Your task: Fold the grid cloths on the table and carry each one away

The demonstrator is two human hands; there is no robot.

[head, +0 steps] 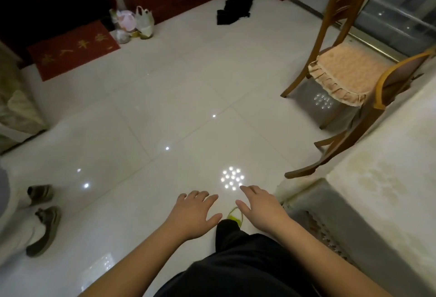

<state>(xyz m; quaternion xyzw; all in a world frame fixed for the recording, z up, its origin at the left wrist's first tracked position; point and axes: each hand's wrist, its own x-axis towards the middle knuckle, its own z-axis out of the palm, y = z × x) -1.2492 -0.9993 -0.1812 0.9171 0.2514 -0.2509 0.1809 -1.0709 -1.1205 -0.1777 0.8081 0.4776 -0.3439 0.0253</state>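
Head view looks down over a glossy tiled floor (146,108), with both hands stretched out low in front of the person and holding nothing. Left hand (195,214) hangs palm down, fingers spread and relaxed; right hand (262,207) does the same just beside it, the two near each other but not touching. Between them, dark trousers and a yellow-green slipper (234,215) show underneath.

No grid cloth is visible anywhere in this view, so where the task's thing lies cannot be told. Along the right edge runs the surface (387,160), draped in a pale covering with a lace fringe at its hem (this looks like a table cover, not one of the cloths to be folded). Two wooden chairs stand by it, the farther chair (346,75) wearing a ruffled peach cushion.

As a judgement only: a grid cloth should be light, limp and not fragile, liable to sag and slide out of square when lifted. Pinching two adjacent corners, one in each hand, would keep an edge taut for folding; a folded one is best carried with a flat palm beneath so the layers stay stacked.

Elsewhere sit a red doormat (73,49), some plastic bags (134,24), a dark heap of clothing (236,4) and a pair of shoes (43,219).
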